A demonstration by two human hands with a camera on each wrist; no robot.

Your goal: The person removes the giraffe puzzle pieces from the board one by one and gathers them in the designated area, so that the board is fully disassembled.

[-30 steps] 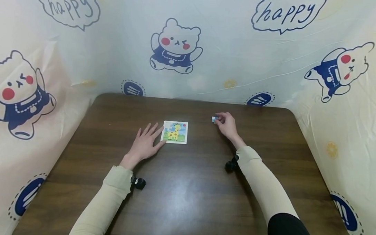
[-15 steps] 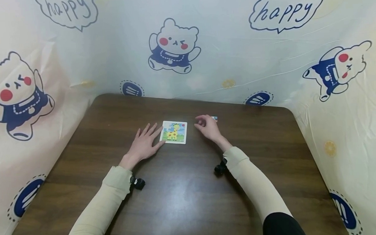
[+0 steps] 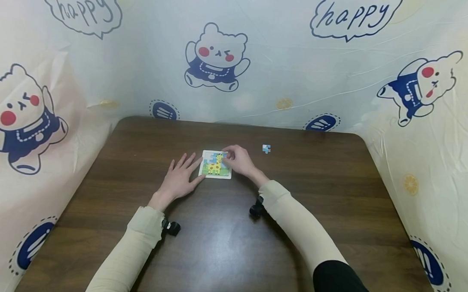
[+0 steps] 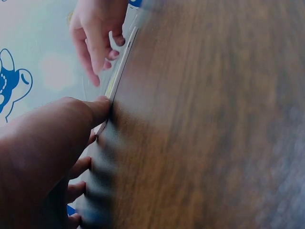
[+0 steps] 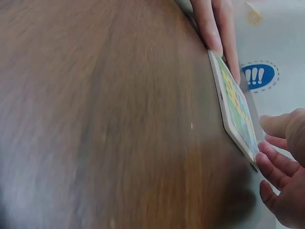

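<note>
A small jigsaw puzzle (image 3: 216, 167) with a yellow giraffe sits in a thin white-edged tray on the table. My left hand (image 3: 179, 179) lies spread at its left side, thumb and fingertips touching the edge. At the puzzle's upper right is my right hand (image 3: 240, 159), its fingers loosely bent over that corner. In the right wrist view its thumb and fingers (image 5: 281, 162) are apart, with nothing visible between them; whether they touch the puzzle I cannot tell. A loose blue and white jigsaw piece (image 3: 267, 149) lies farther right.
The brown wooden table (image 3: 222, 241) has rounded far corners. A pale curtain (image 3: 277, 67) printed with cartoon bears hangs along its back and sides. Each wrist wears a small black camera (image 3: 256, 209).
My right hand has left the loose piece and moved left to the puzzle's upper right corner. The piece stays where it was, now fully uncovered. My left hand keeps its place.
</note>
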